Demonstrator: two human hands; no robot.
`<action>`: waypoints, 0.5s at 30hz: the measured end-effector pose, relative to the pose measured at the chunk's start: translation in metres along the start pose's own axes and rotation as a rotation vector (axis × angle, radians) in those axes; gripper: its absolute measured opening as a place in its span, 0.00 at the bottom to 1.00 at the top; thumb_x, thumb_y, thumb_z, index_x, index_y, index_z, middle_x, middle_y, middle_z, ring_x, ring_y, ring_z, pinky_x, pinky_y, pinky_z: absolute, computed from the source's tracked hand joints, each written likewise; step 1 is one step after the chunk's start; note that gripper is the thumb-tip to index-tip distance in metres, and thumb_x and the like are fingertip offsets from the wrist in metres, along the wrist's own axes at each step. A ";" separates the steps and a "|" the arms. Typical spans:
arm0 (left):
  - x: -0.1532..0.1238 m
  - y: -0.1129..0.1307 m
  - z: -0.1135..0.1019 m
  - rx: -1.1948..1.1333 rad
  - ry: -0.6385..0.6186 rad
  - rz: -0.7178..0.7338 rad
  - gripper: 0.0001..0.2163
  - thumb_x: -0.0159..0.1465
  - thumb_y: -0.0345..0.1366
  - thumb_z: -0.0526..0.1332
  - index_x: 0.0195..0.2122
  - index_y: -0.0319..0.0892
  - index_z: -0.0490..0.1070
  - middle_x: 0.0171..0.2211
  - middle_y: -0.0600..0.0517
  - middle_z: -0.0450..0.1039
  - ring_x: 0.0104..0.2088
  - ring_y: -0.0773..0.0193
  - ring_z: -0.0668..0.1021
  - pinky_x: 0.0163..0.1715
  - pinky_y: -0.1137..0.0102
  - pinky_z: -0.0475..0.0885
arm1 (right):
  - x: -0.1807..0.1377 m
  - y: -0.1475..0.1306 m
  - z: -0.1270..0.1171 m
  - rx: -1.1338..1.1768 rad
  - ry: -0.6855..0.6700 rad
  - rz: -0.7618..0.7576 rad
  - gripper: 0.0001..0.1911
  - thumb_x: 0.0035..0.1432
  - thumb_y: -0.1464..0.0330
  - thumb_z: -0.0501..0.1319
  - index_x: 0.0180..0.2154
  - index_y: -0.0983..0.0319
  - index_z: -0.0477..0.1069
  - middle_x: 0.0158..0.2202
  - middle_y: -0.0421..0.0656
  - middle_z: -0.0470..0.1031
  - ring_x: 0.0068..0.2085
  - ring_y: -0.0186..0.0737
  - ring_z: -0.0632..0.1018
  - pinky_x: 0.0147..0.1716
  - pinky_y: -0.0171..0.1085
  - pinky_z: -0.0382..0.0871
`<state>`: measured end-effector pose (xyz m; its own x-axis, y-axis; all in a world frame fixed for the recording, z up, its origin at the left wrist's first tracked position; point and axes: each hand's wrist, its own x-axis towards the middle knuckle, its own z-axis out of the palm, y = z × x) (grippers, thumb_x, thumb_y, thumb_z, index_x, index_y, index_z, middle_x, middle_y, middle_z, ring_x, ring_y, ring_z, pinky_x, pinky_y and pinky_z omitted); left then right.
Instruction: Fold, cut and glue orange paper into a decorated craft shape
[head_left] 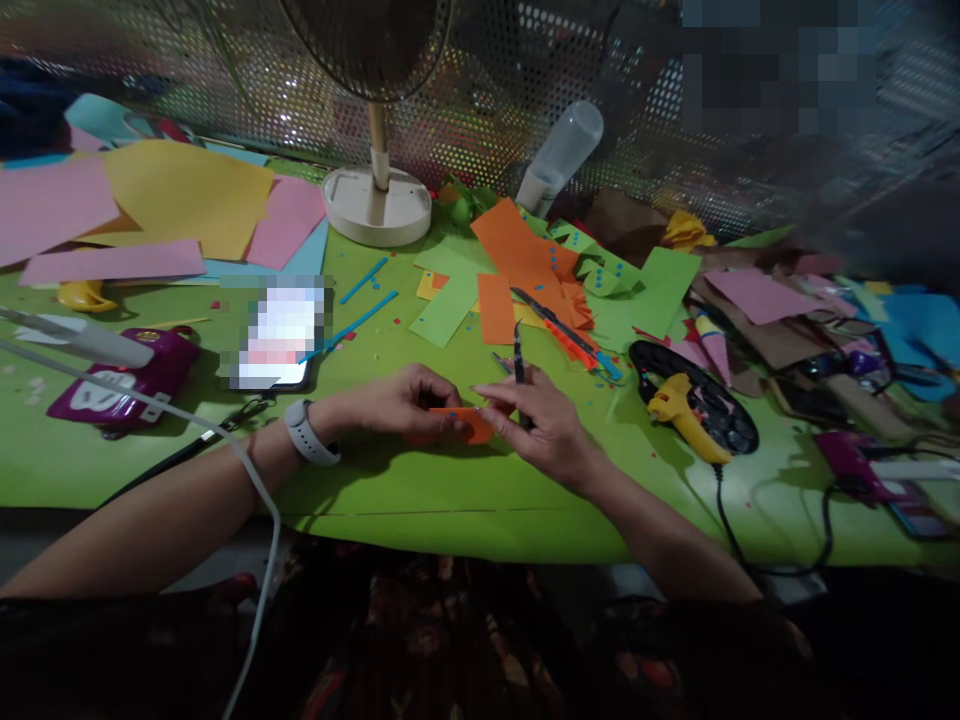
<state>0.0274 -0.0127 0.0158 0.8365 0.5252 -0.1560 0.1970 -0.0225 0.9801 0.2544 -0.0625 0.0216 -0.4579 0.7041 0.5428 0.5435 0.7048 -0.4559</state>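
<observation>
My left hand (421, 402) is closed, pinching a small piece of orange paper (475, 428) just above the front part of the green table. On the right, the fingers of my right hand (546, 425) are bent around a slim dark pointed tool (518, 352), which stands up between them; its exact kind is unclear. That hand's thumb and forefinger meet the right end of the orange paper. Just beyond my hands lie an orange paper strip (495, 309), a green paper strip (448, 312) and a dark cutter-like tool (553, 325) with orange and blue parts.
A fan (375, 215) stands at the back. A phone (283, 335) and a purple power strip (124, 385) lie left, with a white cable crossing my left forearm. Right sits a yellow glue gun (686, 415) on a black tray (739, 425). Paper sheets (187, 190) cover the back left.
</observation>
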 end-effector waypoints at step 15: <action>-0.001 0.001 -0.001 0.054 -0.037 0.061 0.12 0.63 0.43 0.62 0.36 0.38 0.77 0.23 0.52 0.71 0.21 0.71 0.67 0.21 0.74 0.61 | -0.005 0.003 0.004 0.154 -0.020 0.138 0.12 0.63 0.66 0.62 0.48 0.56 0.75 0.33 0.41 0.79 0.39 0.41 0.77 0.45 0.45 0.72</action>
<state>0.0265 -0.0125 0.0169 0.8659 0.4897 -0.1019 0.1715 -0.0993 0.9802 0.2550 -0.0639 0.0145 -0.4011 0.7955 0.4541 0.4888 0.6052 -0.6283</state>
